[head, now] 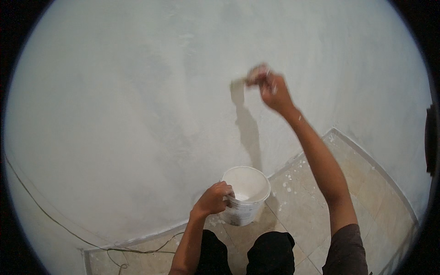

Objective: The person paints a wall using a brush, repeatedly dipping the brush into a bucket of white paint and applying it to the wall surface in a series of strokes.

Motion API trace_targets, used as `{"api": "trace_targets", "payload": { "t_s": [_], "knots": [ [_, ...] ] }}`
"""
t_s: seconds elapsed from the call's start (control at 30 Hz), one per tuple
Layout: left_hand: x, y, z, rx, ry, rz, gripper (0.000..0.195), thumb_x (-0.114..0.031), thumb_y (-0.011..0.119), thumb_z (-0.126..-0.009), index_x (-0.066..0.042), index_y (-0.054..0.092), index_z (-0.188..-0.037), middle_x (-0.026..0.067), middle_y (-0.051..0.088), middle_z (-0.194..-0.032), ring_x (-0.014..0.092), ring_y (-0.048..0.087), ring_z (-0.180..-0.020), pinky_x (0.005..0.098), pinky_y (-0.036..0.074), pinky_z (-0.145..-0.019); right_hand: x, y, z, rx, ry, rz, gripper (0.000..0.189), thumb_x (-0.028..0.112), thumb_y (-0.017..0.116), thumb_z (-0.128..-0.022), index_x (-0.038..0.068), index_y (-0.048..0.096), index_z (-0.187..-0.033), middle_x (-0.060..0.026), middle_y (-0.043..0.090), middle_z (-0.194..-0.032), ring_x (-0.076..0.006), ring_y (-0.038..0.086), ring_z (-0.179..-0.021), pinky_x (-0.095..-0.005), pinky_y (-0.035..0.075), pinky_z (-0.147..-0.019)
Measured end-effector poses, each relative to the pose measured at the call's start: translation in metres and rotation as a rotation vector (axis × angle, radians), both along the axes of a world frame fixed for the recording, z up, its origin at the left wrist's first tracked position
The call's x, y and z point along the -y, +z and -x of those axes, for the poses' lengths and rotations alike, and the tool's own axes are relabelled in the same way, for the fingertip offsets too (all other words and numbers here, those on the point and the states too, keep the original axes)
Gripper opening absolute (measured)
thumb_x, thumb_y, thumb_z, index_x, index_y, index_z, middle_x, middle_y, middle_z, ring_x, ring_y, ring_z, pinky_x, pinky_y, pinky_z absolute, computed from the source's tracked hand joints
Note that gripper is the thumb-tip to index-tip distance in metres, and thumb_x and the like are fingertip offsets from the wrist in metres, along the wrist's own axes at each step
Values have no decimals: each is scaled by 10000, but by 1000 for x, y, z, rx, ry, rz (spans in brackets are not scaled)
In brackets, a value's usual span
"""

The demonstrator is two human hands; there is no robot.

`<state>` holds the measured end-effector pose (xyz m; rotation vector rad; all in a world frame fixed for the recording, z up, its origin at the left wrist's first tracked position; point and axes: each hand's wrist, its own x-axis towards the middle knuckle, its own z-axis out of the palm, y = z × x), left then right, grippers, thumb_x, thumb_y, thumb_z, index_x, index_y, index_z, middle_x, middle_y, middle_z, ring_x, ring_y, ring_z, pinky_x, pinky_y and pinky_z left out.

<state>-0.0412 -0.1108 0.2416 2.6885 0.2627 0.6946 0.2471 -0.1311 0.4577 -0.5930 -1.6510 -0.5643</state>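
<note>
My right hand (270, 84) is raised in front of the wall (137, 103), closed around a paintbrush (237, 83) whose head points left at the wall's surface; hand and brush are blurred. Whether the bristles touch the wall I cannot tell. White smears mark the right hand and forearm. Lower down, my left hand (215, 198) grips the near left rim of a white plastic bucket (245, 209), thumb and fingers over its edge. White paint shows inside the bucket. The wall has a patchy white and greyish coat, and a shadow of the right arm falls on it.
Beige floor tiles (299, 206) with white paint drips lie below, edged by a grey skirting (378, 168) that meets in a corner on the right. A thin cable (55, 221) runs down the left and loops on the floor. A dark object (430, 141) stands at the far right rim.
</note>
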Motion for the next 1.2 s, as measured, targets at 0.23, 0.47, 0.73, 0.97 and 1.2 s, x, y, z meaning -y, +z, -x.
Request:
{"api": "trace_targets", "payload": {
  "t_s": [0.23, 0.47, 0.73, 0.97, 1.2],
  "knots": [
    [11, 8, 8, 38, 19, -71, 247, 89, 714, -564, -33, 624, -759, 80, 611, -797, 278, 570, -834, 392, 477, -763, 27, 77, 24, 2, 25, -342, 250, -189, 481, -806, 0, 576, -939, -108, 633, -887, -220, 686, -804, -321, 551, -706],
    [19, 21, 21, 93, 3, -192, 289, 45, 761, -583, -46, 607, -811, 83, 599, -826, 292, 574, -831, 411, 488, -787, 49, -83, 33, -65, 89, 261, 293, -170, 473, -812, -14, 586, -1033, -105, 644, -807, -230, 700, -796, -304, 544, -681],
    [22, 2, 15, 161, 8, -283, 217, 18, 744, -626, -62, 567, -724, 37, 555, -741, 239, 584, -794, 463, 481, -933, 132, -128, 52, -495, 69, 729, 232, 189, 657, -919, -13, 658, -806, -68, 644, -747, -133, 628, -658, -265, 502, -589],
    [26, -9, 1, 229, -49, -364, 144, -13, 723, -685, -75, 603, -737, 7, 532, -741, 187, 579, -789, 568, 375, -1100, 120, -156, 57, 272, -380, 847, 161, 110, 639, -868, -9, 678, -969, -161, 688, -885, -309, 664, -775, -404, 529, -744],
    [32, -4, -18, 309, -83, -439, 164, 4, 709, -627, -94, 668, -752, -13, 514, -755, 164, 570, -795, 588, 352, -1112, 77, -180, 64, 340, -618, 914, 163, 120, 630, -816, 30, 703, -930, -187, 678, -905, -362, 662, -865, -458, 524, -777]
  ]
}}
